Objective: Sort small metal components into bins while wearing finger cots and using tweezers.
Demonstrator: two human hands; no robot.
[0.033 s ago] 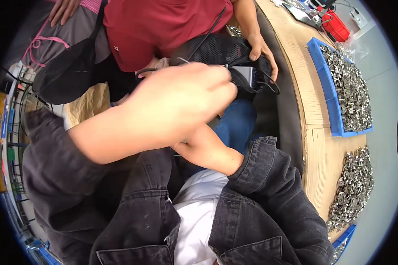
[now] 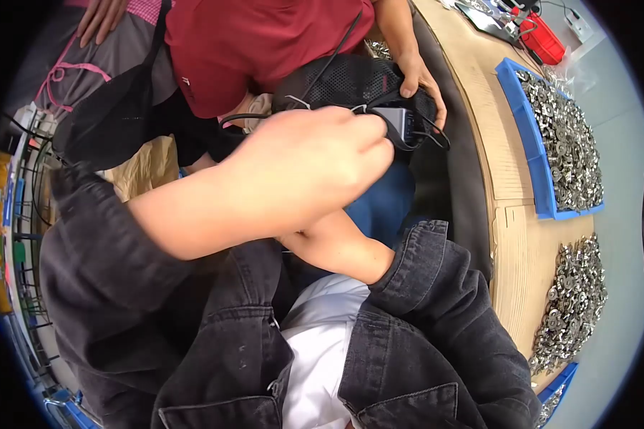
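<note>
Left hand (image 2: 300,171) centre frame, fingers (image 2: 368,139) curled, pinching black strap of small grey device (image 2: 401,125), upper centre. Co-worker's hand (image 2: 418,82) steadies black mesh pouch (image 2: 350,82) underneath. Right hand hidden behind left arm; grip unclear.

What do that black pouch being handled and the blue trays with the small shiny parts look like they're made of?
The black pouch looks like woven mesh fabric: a matte surface dotted with fine holes. The blue trays are probably moulded plastic, with an even colour and a smooth rim. The small shiny parts seem to be metal, silvery with bright glints, though they are too small to be sure.
</note>
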